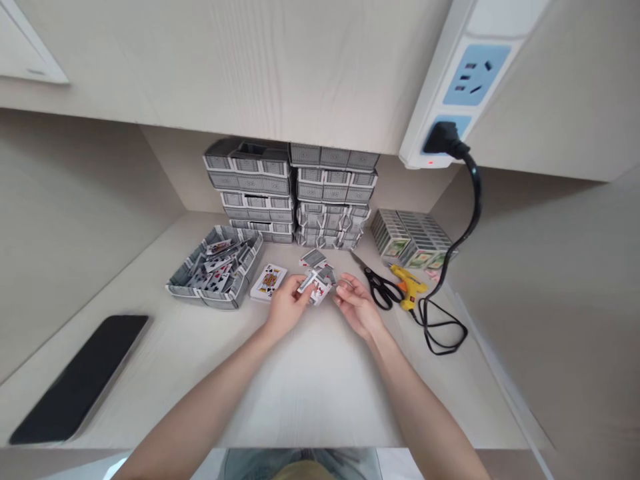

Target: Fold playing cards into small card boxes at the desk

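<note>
Between the thumb and fingers of my left hand [289, 304] is a playing card [316, 288], face partly showing, with a grey patterned strip along its upper edge. My right hand [358, 305] is just to the right of that card, fingers loosely curled and apart, with nothing visible in them. Behind the hands lie several loose grey-backed cards [314, 258]. A stack of playing cards [269, 283], a king on top, sits left of my left hand. Farther left stands a basket built from cards [200, 297], holding loose and folded cards.
Black-handled scissors [384, 291] and a yellow glue gun [411, 287] with a black cord lie to the right. Stacked card-built boxes [334, 193] and rows of card packs [414, 237] stand behind. A power strip [457, 93] hangs above; a black phone-like slab [80, 377] lies front left.
</note>
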Tool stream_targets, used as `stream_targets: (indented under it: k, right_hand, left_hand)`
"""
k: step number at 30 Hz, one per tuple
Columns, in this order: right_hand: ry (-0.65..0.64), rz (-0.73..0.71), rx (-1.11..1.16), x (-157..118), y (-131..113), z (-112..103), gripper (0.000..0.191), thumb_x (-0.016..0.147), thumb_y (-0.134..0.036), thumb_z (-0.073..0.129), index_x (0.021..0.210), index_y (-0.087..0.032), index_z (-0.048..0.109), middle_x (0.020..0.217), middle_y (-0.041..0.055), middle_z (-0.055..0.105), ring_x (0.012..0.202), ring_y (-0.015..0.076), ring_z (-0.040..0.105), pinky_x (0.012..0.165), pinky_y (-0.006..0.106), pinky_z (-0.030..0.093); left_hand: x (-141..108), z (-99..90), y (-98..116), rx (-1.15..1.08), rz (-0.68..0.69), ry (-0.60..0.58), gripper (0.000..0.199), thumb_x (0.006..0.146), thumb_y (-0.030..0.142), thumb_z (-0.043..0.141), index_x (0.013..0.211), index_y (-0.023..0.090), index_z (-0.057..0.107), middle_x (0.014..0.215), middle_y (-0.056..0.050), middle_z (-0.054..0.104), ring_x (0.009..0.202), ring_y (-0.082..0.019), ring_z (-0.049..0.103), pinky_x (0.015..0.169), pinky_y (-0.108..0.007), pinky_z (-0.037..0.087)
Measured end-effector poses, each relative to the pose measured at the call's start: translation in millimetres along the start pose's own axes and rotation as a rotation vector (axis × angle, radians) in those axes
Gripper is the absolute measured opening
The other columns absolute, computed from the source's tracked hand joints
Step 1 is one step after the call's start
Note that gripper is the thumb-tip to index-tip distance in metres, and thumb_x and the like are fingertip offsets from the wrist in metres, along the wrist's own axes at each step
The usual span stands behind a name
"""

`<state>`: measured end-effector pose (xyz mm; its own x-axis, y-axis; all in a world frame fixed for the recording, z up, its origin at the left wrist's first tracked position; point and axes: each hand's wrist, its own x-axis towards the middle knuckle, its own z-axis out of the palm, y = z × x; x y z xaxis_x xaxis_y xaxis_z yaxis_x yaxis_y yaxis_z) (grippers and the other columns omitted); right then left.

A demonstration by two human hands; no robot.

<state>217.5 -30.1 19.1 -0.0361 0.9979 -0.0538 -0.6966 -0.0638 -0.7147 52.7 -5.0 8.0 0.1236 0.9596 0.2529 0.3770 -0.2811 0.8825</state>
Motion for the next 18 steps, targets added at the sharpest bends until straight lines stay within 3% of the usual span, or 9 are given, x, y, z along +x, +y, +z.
stream_targets:
  k: [10,18]
  right_hand:
    - [-0.076,0.056,0.103,-3,-8,1,0.028,0.061,-0.009,0.069,0.084,-0.021,0.058,0.067,-0.0046,0.045,0.063,0.0084,0.045,0.055,0.021,0.036]
    - [-0.042,0.03,-0.02,-1,-7,-1,0.028,0.061,-0.013,0.069,0.083,-0.024,0.057,0.066,-0.0042,0.042,0.06,0.0105,0.043,0.055,0.024,0.037]
  left_hand:
    - [-1,2.0,-2,-0.092,-0.062,-0.012,0.034,0.079,0.043,0.048,0.101,0.018,0.047,0.065,0.001,0.062,0.047,-0.011,0.057,0.047,-0.021,0.044]
    - [-4,0.0,8,-0.168,-0.038,-0.049,0.057,0.081,0.039,0.047,0.131,0.02,0.028,0.059,0.003,0.057,0.044,-0.01,0.054,0.048,-0.021,0.044]
